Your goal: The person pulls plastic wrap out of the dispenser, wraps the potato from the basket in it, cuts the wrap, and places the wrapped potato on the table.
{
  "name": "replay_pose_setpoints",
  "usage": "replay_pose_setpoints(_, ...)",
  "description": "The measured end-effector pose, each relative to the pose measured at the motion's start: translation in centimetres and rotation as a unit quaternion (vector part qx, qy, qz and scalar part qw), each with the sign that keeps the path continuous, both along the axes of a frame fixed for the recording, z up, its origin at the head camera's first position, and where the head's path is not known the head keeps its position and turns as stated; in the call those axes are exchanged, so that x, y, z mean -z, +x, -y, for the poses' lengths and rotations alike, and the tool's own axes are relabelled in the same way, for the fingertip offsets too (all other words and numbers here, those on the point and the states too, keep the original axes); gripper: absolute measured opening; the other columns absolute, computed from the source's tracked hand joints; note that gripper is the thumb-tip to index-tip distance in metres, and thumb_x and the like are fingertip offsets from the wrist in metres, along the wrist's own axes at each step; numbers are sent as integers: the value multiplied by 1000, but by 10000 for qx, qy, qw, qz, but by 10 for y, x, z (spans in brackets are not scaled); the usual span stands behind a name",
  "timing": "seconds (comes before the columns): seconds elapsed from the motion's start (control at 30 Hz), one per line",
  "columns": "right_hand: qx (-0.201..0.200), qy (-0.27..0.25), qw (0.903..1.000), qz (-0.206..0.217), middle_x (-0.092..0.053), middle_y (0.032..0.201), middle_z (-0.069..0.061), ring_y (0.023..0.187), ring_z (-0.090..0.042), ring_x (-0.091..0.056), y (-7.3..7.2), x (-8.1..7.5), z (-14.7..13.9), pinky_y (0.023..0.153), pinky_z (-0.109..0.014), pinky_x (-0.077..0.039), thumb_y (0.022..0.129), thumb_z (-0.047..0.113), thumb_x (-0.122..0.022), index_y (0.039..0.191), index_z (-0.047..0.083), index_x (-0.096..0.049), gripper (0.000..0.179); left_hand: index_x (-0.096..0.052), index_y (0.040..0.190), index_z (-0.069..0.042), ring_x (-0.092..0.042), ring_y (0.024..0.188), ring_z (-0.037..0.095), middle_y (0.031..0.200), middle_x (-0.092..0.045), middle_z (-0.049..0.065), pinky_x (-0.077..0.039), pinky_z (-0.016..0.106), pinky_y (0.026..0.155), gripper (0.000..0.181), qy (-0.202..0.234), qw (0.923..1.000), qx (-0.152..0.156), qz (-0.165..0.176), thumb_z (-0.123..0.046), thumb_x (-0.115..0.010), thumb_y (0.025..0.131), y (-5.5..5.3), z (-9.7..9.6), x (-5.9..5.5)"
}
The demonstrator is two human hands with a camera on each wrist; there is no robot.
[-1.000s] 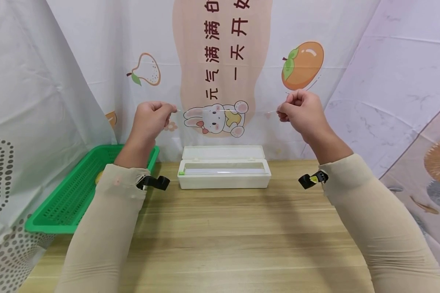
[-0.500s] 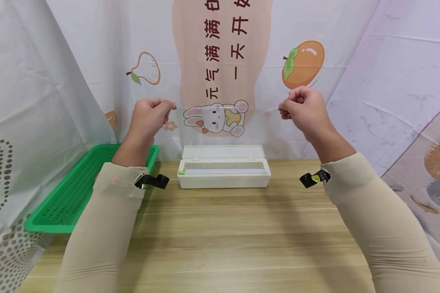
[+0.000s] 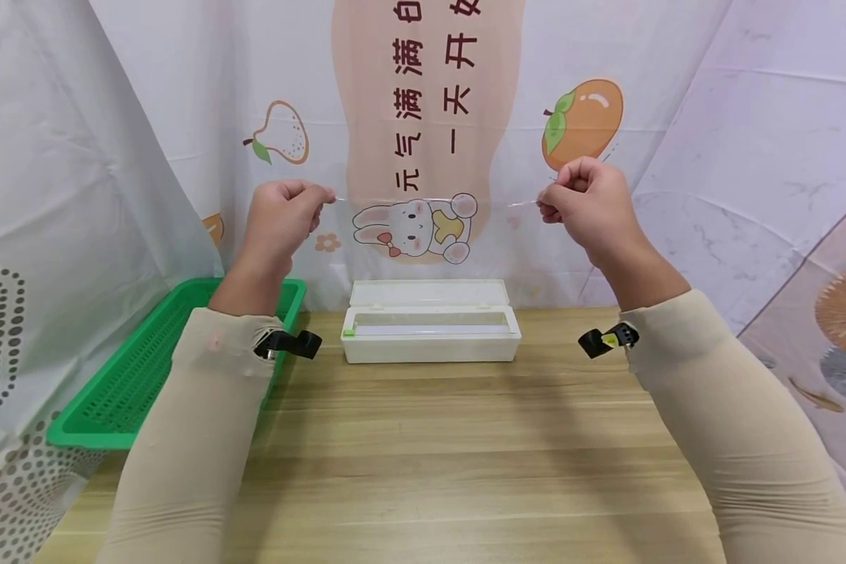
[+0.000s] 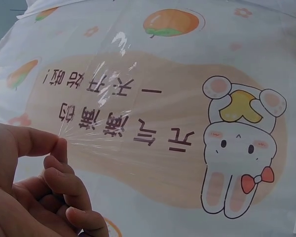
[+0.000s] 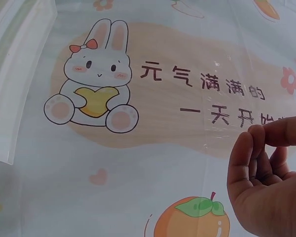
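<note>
A sheet of clear plastic wrap [image 4: 106, 98] is stretched between my two hands, held up in front of the printed backdrop. My left hand [image 3: 285, 219] pinches one edge between thumb and forefinger; in the left wrist view creases fan out from that pinch. On the other side my right hand [image 3: 592, 207] pinches the opposite end between thumb and fingertips. Glints along the film show in the right wrist view, while most of it is see-through. Below and between the hands, a white wrap dispenser box [image 3: 432, 348] sits on the table with its lid [image 3: 428, 293] raised.
A green plastic basket [image 3: 106, 440] stands at the left, partly behind my left forearm. The wooden table [image 3: 409, 462] stretches toward me. A white backdrop cloth [image 3: 204, 94] with a rabbit, fruit and writing hangs behind the box, and more cloth hangs at both sides.
Both hands have risen slightly and spread a little farther apart, with the plastic wrap still held between them. The box and basket have stayed where they were.
</note>
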State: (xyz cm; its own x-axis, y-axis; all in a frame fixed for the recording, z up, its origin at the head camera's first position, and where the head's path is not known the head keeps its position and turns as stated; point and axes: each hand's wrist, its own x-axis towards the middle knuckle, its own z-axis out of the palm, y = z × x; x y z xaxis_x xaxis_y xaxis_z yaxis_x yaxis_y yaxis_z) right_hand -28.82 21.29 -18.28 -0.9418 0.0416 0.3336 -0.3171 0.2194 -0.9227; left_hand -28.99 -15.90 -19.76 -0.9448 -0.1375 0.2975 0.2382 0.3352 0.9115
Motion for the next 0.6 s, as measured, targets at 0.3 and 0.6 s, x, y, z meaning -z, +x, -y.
replay_pose_setpoints(0.3, 2, -103, 9999, -9, -63, 85, -12, 71, -19, -66, 3, -5, 0, 68, -26, -57, 88, 8, -64, 89, 4, -51, 14, -71, 79, -10, -49, 81, 17, 72, -55, 1, -39, 29, 62, 33, -20, 10000, 37, -50, -37, -59, 92, 0, 1, -6)
replay_pose_setpoints(0.6, -100, -338, 9993, -81, -62, 83, -12, 68, -19, -65, 8, -9, -1, 67, -26, -57, 87, 6, -64, 88, 2, -50, 15, -73, 82, -11, -48, 79, 17, 68, -52, 2, -39, 29, 61, 30, 14, 9999, 91, -133, -36, -59, 92, 3, 2, -10)
